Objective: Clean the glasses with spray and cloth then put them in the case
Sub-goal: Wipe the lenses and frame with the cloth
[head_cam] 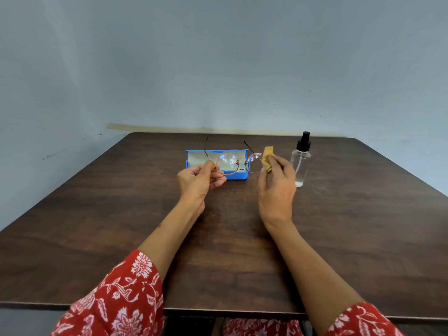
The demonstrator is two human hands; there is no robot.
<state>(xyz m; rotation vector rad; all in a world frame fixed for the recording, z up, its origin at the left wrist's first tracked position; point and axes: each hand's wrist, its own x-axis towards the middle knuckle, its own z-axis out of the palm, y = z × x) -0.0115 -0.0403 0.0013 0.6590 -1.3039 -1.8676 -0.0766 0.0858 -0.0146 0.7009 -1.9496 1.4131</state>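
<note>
Round copper-rimmed glasses (228, 163) hang in the air above the table, temples unfolded and pointing away from me. My left hand (200, 180) pinches the left rim at its hinge. My right hand (276, 183) grips a small tan cloth (267, 158) pressed against the right lens. Behind the glasses a blue case (194, 163) lies open on the table, its pale lining showing. A clear spray bottle (300, 163) with a black pump top stands upright just right of my right hand.
The dark wooden table (121, 226) reaches a pale blue-grey wall at the back. Its near edge runs across the bottom of the view, above my red floral sleeves (116, 299).
</note>
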